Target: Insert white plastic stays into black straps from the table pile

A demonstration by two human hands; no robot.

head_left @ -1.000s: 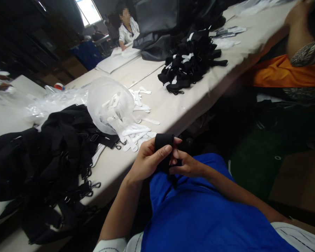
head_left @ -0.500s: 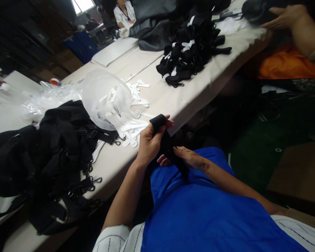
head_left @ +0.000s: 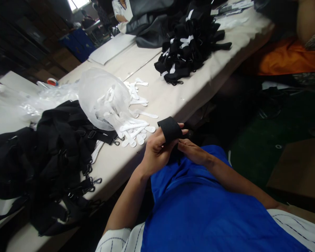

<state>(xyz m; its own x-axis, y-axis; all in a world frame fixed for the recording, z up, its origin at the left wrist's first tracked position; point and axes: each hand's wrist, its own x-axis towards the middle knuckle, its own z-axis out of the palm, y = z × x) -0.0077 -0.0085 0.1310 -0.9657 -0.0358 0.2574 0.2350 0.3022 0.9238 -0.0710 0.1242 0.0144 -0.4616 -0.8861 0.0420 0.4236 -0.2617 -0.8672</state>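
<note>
A black webbing strap [head_left: 170,129] is looped across the fingers of my left hand [head_left: 157,152], whose thumb presses against it. My right hand [head_left: 195,151] is pinched close beside the left thumb, on the strap's lower part, which is dark and partly hidden over my lap. Left of my hands, white strips with toothed edges [head_left: 133,131] spill out of a clear plastic bag [head_left: 94,94] onto the table. Further left lies a heap of black straps [head_left: 55,150] with metal buckles and snap hooks.
The cloth-covered table [head_left: 199,94] runs diagonally past my lap. Bundled black straps with white strips [head_left: 186,49] are piled toward the back, beside black sheet material [head_left: 154,29]. A co-worker's arm [head_left: 311,21] is at upper right. A cardboard box [head_left: 299,171] stands at right.
The strap now wraps flat around my left fingers, with a broader loop showing. Both hands have moved slightly right and closer together, and the hanging length over my lap is less visible.
</note>
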